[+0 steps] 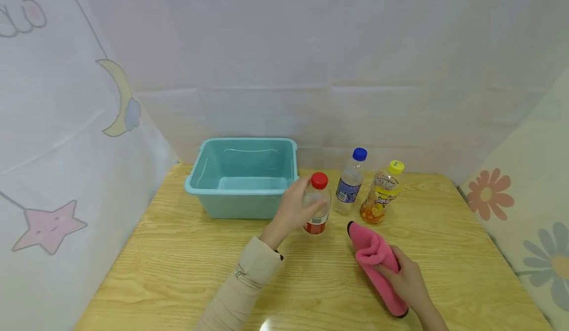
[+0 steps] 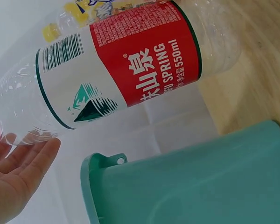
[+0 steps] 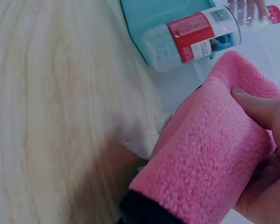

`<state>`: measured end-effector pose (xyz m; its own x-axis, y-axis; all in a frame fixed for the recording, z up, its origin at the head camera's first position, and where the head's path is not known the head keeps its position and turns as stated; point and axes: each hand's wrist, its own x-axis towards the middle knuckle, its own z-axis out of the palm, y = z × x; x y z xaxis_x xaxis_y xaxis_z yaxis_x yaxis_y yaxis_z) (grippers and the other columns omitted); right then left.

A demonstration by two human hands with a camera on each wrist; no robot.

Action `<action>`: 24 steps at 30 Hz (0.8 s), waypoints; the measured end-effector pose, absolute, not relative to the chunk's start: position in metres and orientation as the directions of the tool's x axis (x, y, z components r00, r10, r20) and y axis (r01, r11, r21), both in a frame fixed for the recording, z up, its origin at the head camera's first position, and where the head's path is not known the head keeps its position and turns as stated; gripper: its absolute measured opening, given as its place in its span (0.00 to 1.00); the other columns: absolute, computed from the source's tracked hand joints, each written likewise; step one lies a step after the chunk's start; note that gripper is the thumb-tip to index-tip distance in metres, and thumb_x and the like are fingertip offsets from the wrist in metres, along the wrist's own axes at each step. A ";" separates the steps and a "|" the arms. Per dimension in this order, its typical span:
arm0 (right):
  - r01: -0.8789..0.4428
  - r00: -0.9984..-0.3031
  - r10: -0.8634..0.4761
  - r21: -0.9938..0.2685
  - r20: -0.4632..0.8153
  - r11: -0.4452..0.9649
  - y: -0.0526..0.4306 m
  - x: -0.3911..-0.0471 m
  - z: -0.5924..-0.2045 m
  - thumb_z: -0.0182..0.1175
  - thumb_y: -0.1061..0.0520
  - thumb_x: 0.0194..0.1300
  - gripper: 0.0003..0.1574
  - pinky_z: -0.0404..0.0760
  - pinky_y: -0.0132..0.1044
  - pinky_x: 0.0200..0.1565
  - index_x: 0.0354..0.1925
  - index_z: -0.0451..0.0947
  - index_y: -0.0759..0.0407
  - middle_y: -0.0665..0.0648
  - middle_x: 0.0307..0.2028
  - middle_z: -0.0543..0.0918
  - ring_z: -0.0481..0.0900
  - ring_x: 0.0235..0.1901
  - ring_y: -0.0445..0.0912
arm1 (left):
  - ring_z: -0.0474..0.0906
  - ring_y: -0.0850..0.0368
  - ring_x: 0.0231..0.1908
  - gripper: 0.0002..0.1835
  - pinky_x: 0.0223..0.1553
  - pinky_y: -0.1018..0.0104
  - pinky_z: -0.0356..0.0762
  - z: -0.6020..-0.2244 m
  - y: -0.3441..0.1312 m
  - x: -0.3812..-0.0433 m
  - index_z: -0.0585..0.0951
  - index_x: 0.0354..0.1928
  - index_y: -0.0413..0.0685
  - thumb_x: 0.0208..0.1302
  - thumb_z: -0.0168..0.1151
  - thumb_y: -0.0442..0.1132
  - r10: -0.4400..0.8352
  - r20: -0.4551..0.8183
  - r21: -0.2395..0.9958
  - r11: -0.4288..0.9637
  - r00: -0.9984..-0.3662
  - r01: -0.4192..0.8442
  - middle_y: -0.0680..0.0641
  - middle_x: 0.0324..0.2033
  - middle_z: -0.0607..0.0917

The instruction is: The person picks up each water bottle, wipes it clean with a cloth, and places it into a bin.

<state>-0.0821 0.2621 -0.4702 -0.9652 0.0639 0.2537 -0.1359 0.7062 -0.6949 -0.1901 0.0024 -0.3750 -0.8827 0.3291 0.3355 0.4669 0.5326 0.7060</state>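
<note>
My left hand [image 1: 293, 209] has its thumb and fingers round the upper part of a clear plastic water bottle [image 1: 316, 225] with a red cap and a red and white label. In the left wrist view, the fingertips lie along the neck of this bottle [image 2: 144, 60]. The bottle stands upright beside the basin's right front corner. My right hand [image 1: 410, 279] grips a folded pink fleece cloth [image 1: 371, 252] with dark edging, close over the table. The right wrist view has the thumb pressed on top of the cloth [image 3: 210, 144], its other fingers partly hidden.
A teal plastic basin [image 1: 240, 205] sits at the back left of the wooden table [image 1: 178, 281]. Behind the cloth stand a blue-capped bottle [image 1: 348, 191] and a yellow-capped bottle [image 1: 380, 197] with orange on its label. A pale curtain [image 1: 284, 64] hangs along the table's back edge.
</note>
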 end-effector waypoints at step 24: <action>-0.270 -0.919 0.141 -0.848 0.369 0.456 0.240 -0.086 -0.444 0.64 0.73 0.49 0.25 0.77 0.25 0.28 0.47 0.70 0.70 0.34 0.35 0.75 0.76 0.30 0.32 | 0.71 0.47 0.53 0.28 0.52 0.52 0.70 -0.407 -0.020 -0.146 0.71 0.55 0.38 0.56 0.64 0.45 0.365 0.476 0.597 0.534 -0.800 0.598 0.43 0.51 0.76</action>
